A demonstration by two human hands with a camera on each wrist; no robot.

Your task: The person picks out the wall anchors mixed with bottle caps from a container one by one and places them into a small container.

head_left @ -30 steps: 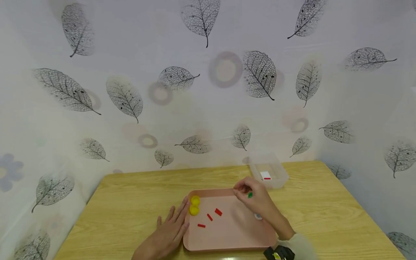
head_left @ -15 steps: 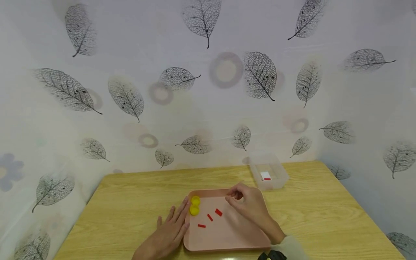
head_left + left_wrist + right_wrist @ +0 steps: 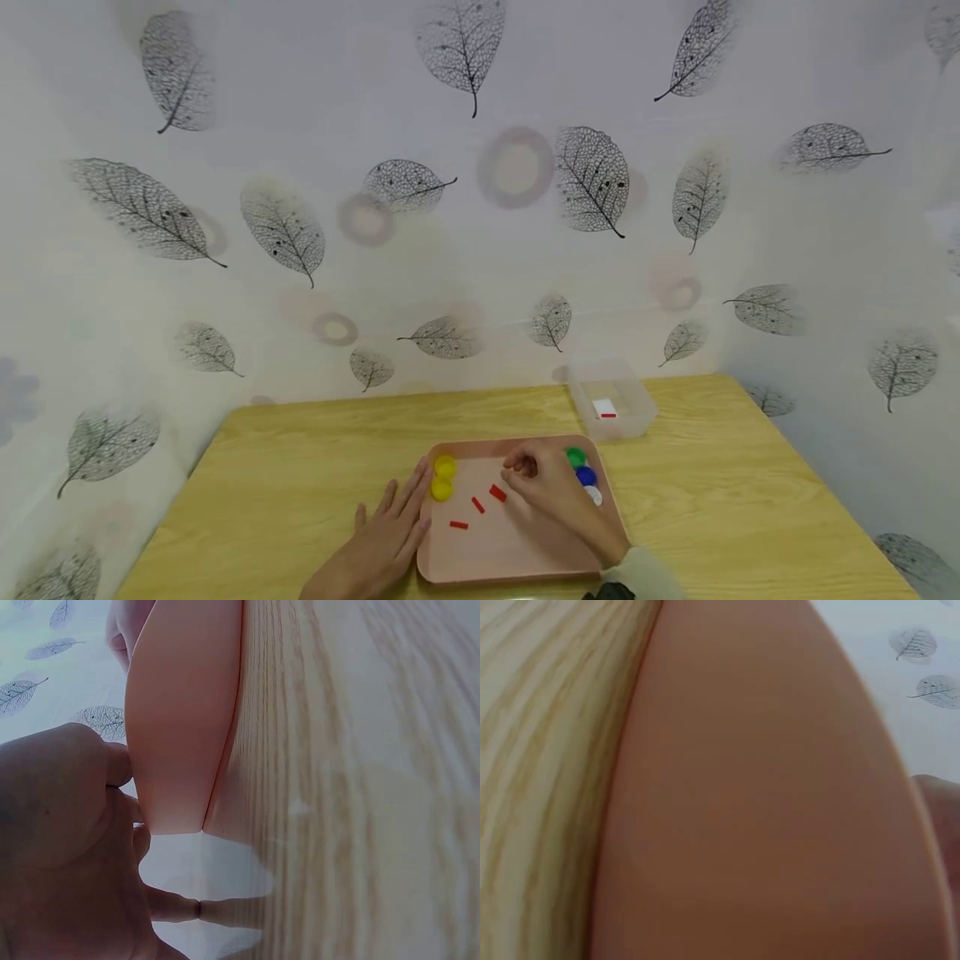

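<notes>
A pink tray (image 3: 480, 560) lies on the table. My left hand (image 3: 378, 537) rests beside it, straight fingers along its left rim. Over the tray hovers my right hand (image 3: 555, 492), its fingers bent and the fingertips near the thumb; whether something small is between them is hidden. Just below those fingertips lies a red block (image 3: 498, 493), with a thin red stick (image 3: 477, 505) and another red stick (image 3: 459, 525) further left. Two yellow round caps (image 3: 445, 466) sit at the tray's upper left. Green (image 3: 576, 457), blue (image 3: 586, 476) and white (image 3: 593, 495) round caps line the right side.
Behind the tray at the right stands a clear plastic box (image 3: 637, 417) holding a white piece (image 3: 602, 407) with a red strip. The wooden table (image 3: 315, 450) meets a leaf-patterned wall covering (image 3: 420, 267) at the back and sides.
My right hand has moved left and down from the tray's upper right toward the red block, uncovering the green, blue and white caps. My left hand stays put; the view has shifted slightly.
</notes>
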